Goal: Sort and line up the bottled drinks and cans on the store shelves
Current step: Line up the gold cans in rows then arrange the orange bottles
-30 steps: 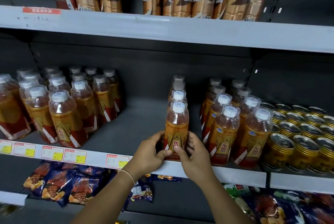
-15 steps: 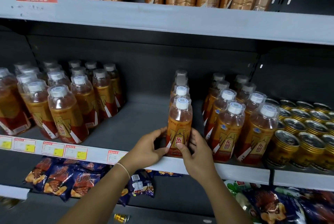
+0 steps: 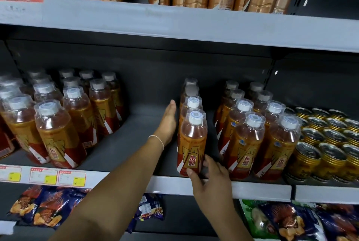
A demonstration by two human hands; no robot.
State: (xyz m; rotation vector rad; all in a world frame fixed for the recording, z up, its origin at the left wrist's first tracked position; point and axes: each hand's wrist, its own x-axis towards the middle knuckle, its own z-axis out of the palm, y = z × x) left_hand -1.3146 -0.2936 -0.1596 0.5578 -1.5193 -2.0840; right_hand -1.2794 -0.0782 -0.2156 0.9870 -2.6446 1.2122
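Bottles of amber drink with orange-and-red labels (image 3: 58, 135) crowd the left of the grey metal shelf (image 3: 136, 143). The left hand (image 3: 168, 122) lies flat and empty, fingers straight, beside a single-file row (image 3: 191, 93). The row's clear plastic, white-capped front bottle (image 3: 192, 143) stands at the shelf edge, the right hand (image 3: 208, 177) curled round its base. Matching bottles (image 3: 246, 143) and gold metal cans (image 3: 328, 143) fill the right.

Right hand (image 3: 211, 184) round front bottle (image 3: 192, 143), flat left hand (image 3: 168, 122) beside its row (image 3: 192, 93)
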